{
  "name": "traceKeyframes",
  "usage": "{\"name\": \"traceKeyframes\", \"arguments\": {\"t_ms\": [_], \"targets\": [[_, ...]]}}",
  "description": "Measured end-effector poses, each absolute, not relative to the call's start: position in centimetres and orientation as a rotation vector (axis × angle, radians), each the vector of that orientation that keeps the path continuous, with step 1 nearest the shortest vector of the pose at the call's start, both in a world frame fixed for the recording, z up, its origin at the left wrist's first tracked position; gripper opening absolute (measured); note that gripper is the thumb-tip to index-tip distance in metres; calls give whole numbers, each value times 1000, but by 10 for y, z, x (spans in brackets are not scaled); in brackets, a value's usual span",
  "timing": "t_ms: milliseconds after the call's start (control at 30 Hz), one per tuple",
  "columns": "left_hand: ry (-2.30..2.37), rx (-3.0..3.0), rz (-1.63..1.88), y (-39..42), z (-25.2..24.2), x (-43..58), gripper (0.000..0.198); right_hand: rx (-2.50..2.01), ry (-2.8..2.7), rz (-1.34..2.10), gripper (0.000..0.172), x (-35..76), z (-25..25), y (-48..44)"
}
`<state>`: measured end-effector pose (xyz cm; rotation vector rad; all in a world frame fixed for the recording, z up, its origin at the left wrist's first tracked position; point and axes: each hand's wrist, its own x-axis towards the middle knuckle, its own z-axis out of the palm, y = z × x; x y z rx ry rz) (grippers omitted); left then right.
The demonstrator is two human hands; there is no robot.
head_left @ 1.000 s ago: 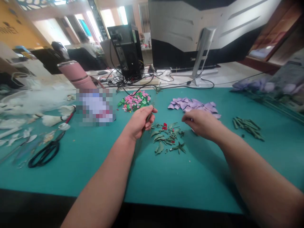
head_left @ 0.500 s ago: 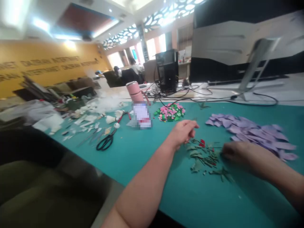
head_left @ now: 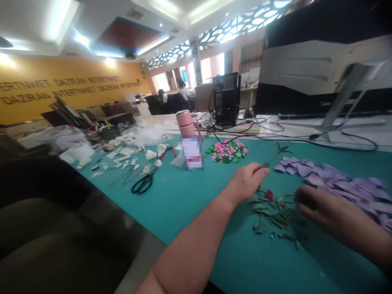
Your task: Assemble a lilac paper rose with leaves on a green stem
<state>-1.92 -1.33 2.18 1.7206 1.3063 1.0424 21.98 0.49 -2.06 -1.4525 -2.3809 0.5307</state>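
Left hand [head_left: 246, 181]: thumb and fingers pinching a green stem [head_left: 266, 165], leafy tip pointing far.
Right hand [head_left: 321, 208]: fingers curled, right of the green parts (dark and blurred, can't tell if it's gripping anything).
Green parts [head_left: 271, 214]: loose on the teal mat [head_left: 190, 200], between and nearer than the hands, red bits mixed in.
Purple petals [head_left: 333, 177]: heaped far right.
Pink flowers [head_left: 228, 150]: piled far, left of the stem.
Black-handled scissors [head_left: 143, 183]: left side.
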Motion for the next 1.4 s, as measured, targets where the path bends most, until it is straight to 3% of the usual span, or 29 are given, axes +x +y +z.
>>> {"name": "traceKeyframes", "arguments": {"t_ms": [300, 633, 967, 1400], "targets": [[1358, 2078, 1006, -24, 31, -13, 29, -1249, -1809, 1062, 34, 191, 10, -11], [1249, 2247, 984, -33, 37, -5, 28, -933, -1269, 1489, 27, 181, 11, -21], [1266, 2314, 937, -35, 36, -3, 30, -882, -1257, 1483, 26, 182, 14, -24], [1299, 2438, 806, -43, 42, 2, 35, -1161, -1247, 1350, 42, 188, 3, -23]]}}
